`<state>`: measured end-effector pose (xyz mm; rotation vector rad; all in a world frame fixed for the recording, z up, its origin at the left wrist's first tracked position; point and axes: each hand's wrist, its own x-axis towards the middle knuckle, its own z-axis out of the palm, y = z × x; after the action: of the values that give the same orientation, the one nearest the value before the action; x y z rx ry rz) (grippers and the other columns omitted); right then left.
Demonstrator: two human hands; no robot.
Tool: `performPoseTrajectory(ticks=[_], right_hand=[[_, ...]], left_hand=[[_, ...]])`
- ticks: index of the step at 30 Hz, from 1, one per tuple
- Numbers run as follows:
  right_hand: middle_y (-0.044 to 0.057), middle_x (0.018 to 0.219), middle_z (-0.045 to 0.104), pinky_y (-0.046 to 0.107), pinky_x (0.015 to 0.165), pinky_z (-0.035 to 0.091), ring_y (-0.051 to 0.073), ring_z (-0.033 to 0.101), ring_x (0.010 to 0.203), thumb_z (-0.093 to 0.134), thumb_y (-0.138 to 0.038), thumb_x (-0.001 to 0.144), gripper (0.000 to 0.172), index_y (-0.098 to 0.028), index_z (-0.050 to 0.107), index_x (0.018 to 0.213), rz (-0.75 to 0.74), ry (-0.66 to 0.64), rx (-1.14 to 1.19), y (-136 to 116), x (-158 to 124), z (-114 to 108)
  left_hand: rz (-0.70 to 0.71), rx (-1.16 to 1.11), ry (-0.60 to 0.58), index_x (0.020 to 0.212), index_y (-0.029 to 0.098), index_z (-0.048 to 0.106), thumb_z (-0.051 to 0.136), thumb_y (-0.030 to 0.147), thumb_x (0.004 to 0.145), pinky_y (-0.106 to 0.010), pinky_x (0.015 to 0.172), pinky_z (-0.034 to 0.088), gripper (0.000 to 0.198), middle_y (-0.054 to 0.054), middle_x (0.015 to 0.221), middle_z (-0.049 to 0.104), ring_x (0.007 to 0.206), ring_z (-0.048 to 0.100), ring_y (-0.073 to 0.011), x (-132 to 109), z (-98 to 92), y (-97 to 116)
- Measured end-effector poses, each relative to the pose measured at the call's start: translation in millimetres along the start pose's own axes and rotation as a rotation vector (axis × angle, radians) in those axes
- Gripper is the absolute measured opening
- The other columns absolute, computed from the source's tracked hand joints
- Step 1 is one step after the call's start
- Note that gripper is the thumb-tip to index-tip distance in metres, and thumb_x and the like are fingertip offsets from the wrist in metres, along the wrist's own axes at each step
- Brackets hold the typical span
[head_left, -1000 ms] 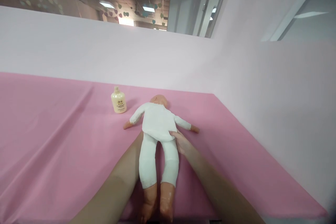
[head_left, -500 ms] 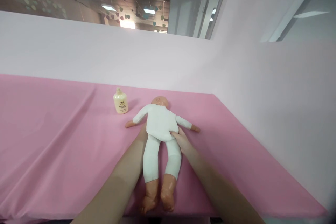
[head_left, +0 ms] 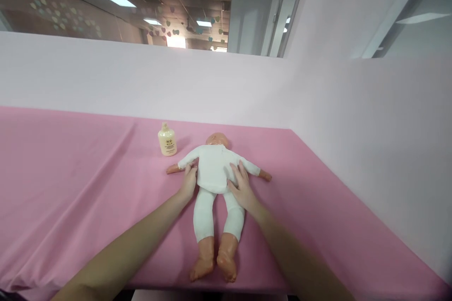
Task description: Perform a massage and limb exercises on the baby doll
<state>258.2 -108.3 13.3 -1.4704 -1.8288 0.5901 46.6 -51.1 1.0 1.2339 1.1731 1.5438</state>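
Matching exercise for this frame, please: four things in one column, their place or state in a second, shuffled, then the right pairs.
1. left hand
2. right hand
3. bottle
4. doll

a. stands upright beyond the doll's arm
b. lies flat on the pink cloth
c. rests on the doll's right-of-picture flank
d. rests at the doll's left-of-picture flank

Pairs: 1-d, 2-c, 3-a, 4-b

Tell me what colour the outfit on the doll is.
White: the doll's outfit is plain white, top and leggings alike, seen clearly in the head view.
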Motion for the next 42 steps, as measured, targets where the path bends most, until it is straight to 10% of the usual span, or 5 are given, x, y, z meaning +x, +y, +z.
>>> performPoseTrajectory(ticks=[9, 23, 30, 33, 42], right_hand=[[-0.002, 0.172, -0.007, 0.055, 0.126, 0.011, 0.031, -0.016, 0.157, 0.049, -0.050, 0.098, 0.067, -0.035, 0.026, 0.159, -0.066, -0.272, -0.153, -19, -5, -2], [0.004, 0.163, 0.036, 0.063, 0.121, 0.016, 0.031, 0.017, 0.157, 0.039, -0.042, 0.100, 0.040, -0.029, 0.062, 0.131, -0.019, -0.157, -0.271, -27, 5, 1], [0.001, 0.161, 0.040, 0.058, 0.121, 0.023, 0.031, 0.022, 0.155, 0.045, -0.026, 0.091, 0.042, -0.035, 0.064, 0.127, -0.042, -0.142, -0.256, -28, 5, 0], [0.002, 0.158, 0.045, 0.058, 0.118, 0.026, 0.033, 0.027, 0.153, 0.046, -0.023, 0.089, 0.043, -0.033, 0.065, 0.126, -0.054, -0.127, -0.289, -33, 4, -2], [0.012, 0.124, 0.067, 0.060, 0.115, 0.026, 0.033, 0.056, 0.123, 0.047, -0.014, 0.088, 0.031, -0.022, 0.066, 0.112, -0.098, -0.073, -0.488, -47, 19, 9]], left_hand=[[0.450, 0.814, -0.354, 0.158, 0.020, 0.028, 0.052, 0.035, 0.091, -0.060, 0.124, 0.011, 0.073, -0.012, 0.170, 0.011, 0.157, 0.001, -0.0352, 0, -10.8, 10], [0.321, 1.045, -0.556, 0.135, 0.017, 0.061, 0.054, 0.047, 0.088, -0.042, 0.112, 0.043, 0.056, -0.014, 0.141, 0.062, 0.133, 0.057, -0.0318, 24, -14.1, 31], [0.446, 1.164, -0.092, 0.148, 0.012, 0.044, 0.045, 0.031, 0.093, -0.053, 0.125, 0.018, 0.058, -0.016, 0.164, 0.032, 0.155, 0.021, -0.0322, 120, -60.4, 97], [0.254, 1.219, 0.044, 0.153, 0.003, 0.032, 0.040, 0.031, 0.094, -0.061, 0.121, 0.022, 0.066, -0.025, 0.163, 0.027, 0.154, 0.019, -0.0387, 141, -75.2, 107], [0.509, 1.116, -0.427, 0.159, 0.011, 0.024, 0.033, 0.034, 0.100, -0.054, 0.124, 0.020, 0.064, -0.015, 0.167, 0.022, 0.156, 0.018, -0.0305, 55, 40.9, 50]])
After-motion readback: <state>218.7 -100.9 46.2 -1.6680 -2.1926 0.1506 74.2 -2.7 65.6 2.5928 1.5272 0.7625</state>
